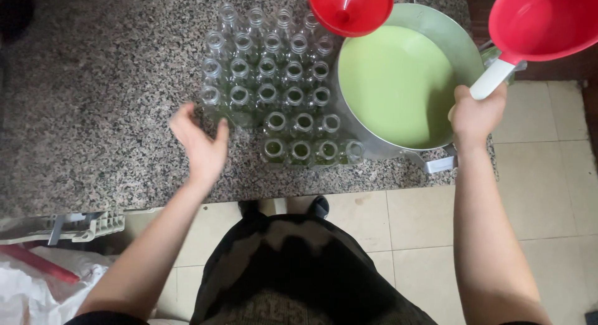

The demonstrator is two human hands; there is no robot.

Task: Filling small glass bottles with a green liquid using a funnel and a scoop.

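Fingers: left hand [202,144] spread, empty, just beside empty glass bottles [274,88] on granite slab [93,113]. Right hand [476,113] wrapped round white handle of red scoop [542,23], near pot of green liquid [398,91]. Red funnel [350,10] w/ bottles. Best: steady bottle first, keep scoop level.

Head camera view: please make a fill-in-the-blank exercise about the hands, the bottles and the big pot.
1. The right hand holds a red plastic ladle by its ____ handle.
2. The large metal pot holds a pale ____ liquid.
3. A red plastic ____ sits in one of the clear glass bottles.
4. The left hand is open and holds ____.

Missing words: white; green; funnel; nothing
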